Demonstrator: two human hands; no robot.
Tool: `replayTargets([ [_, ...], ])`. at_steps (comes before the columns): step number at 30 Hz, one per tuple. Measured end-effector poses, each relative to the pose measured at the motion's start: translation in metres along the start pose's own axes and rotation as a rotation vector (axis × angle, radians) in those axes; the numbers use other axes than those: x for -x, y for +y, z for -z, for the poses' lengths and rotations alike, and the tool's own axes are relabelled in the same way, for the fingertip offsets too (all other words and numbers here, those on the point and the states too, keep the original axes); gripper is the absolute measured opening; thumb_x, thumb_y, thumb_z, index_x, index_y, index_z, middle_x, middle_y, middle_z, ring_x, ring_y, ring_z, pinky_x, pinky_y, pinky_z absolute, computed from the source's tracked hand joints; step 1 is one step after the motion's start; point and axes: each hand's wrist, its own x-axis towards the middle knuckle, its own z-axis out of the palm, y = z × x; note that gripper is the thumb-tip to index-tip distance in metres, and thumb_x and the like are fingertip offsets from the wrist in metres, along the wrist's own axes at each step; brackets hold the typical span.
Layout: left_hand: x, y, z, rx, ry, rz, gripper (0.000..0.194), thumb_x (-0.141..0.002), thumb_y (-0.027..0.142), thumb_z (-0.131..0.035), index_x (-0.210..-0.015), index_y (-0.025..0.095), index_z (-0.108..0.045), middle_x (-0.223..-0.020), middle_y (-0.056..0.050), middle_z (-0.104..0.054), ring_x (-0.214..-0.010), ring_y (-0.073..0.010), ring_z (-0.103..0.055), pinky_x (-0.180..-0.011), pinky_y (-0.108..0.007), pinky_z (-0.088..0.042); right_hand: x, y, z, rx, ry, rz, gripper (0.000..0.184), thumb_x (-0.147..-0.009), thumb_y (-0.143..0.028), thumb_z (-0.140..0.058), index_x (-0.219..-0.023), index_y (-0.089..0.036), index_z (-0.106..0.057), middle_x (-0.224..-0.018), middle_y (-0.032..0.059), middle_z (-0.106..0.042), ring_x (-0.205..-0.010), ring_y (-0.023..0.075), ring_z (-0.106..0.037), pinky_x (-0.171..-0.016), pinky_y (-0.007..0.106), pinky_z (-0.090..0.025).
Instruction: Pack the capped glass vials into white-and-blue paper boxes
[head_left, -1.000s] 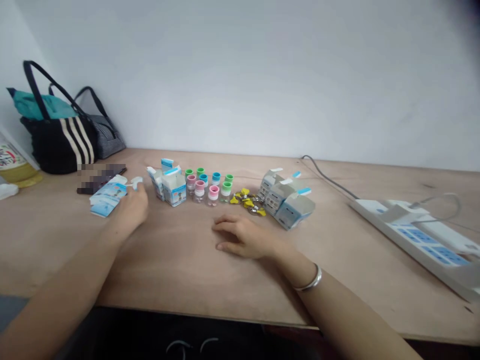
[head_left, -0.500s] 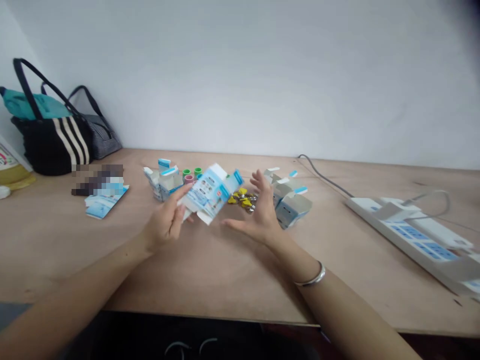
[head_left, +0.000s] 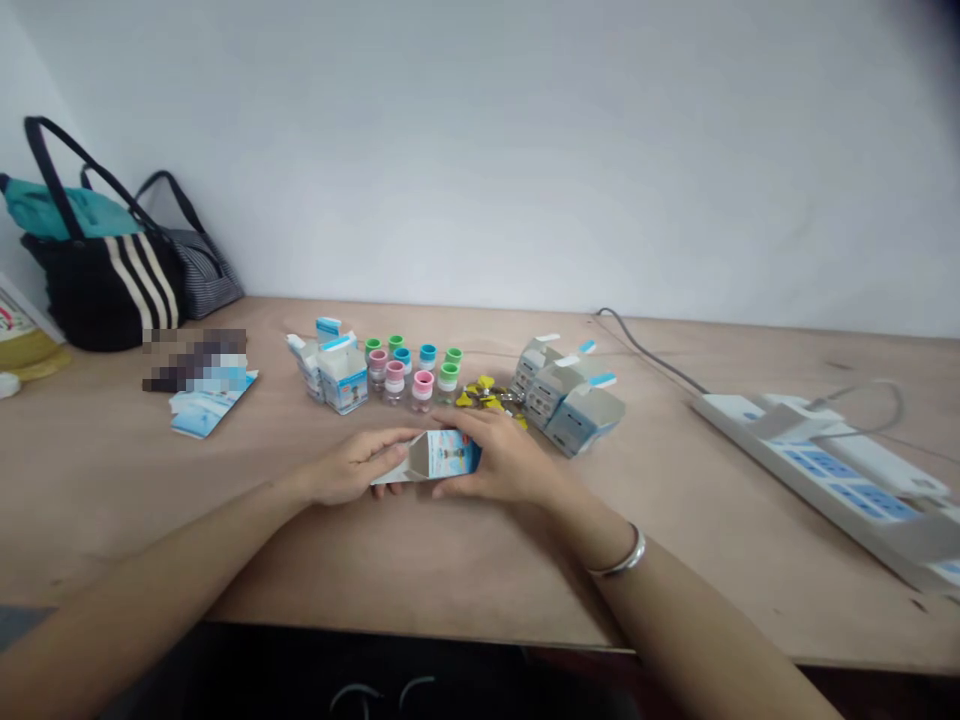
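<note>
Both my hands hold a small blue-and-white carton point(head_left: 442, 455) low over the wooden table point(head_left: 390, 560). My left hand point(head_left: 352, 467) grips its left end, fingers curled round it. My right hand point(head_left: 501, 462) closes on its right end and top; a silver bangle point(head_left: 624, 562) sits on that wrist. Just behind the carton stand several small vials with pink, green and blue caps point(head_left: 412, 368), some yellow clips point(head_left: 484, 393), upright open cartons point(head_left: 337, 370) on the left and a cluster of folded cartons point(head_left: 570, 395) on the right.
A flat stack of unfolded cartons point(head_left: 206, 410) lies at the left, near a black striped bag point(head_left: 105, 265) and a yellow bottle point(head_left: 22, 335). A white power strip point(head_left: 825, 460) with its cable point(head_left: 645, 350) lies at the right.
My left hand took a flat carton from the left stack and brought it to the middle. My right hand rose from the table and closed on it. Now both hold it low, opened into a box.
</note>
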Motion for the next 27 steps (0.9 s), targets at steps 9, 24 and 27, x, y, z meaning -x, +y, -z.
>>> replayTargets([
  [9, 0.001, -0.001, 0.007, -0.387, 0.227, -0.189, 0.036, -0.079, 0.028, -0.058, -0.113, 0.021, -0.047, -0.106, -0.004, -0.057, -0.090, -0.0181, -0.056, -0.080, -0.032, -0.047, -0.001, -0.004, -0.001, -0.086, 0.016, -0.030, 0.064, -0.072, -0.048, -0.068, -0.126, -0.018, -0.050, -0.115, 0.0135, -0.060, -0.099, 0.0266, -0.059, -0.082, 0.039, -0.047],
  [24, -0.009, -0.005, 0.003, 0.178, 0.343, -0.074, 0.040, -0.076, 0.027, -0.060, -0.113, 0.019, -0.045, -0.106, -0.006, -0.056, -0.073, -0.0100, -0.055, -0.065, -0.024, -0.047, -0.006, -0.009, -0.007, -0.069, -0.007, -0.027, 0.059, -0.075, -0.042, -0.067, -0.129, -0.025, -0.050, -0.115, 0.0098, -0.062, -0.103, 0.0262, -0.058, -0.087, 0.040, -0.044],
  [27, -0.010, -0.004, 0.000, 0.195, 0.340, -0.058, 0.048, -0.076, 0.024, -0.061, -0.120, 0.021, -0.041, -0.102, -0.005, -0.059, -0.069, -0.0090, -0.054, -0.065, -0.024, -0.047, -0.006, -0.010, -0.009, -0.071, 0.008, -0.018, 0.058, -0.074, -0.041, -0.068, -0.127, -0.025, -0.052, -0.113, 0.0095, -0.063, -0.101, 0.0257, -0.059, -0.086, 0.039, -0.045],
])
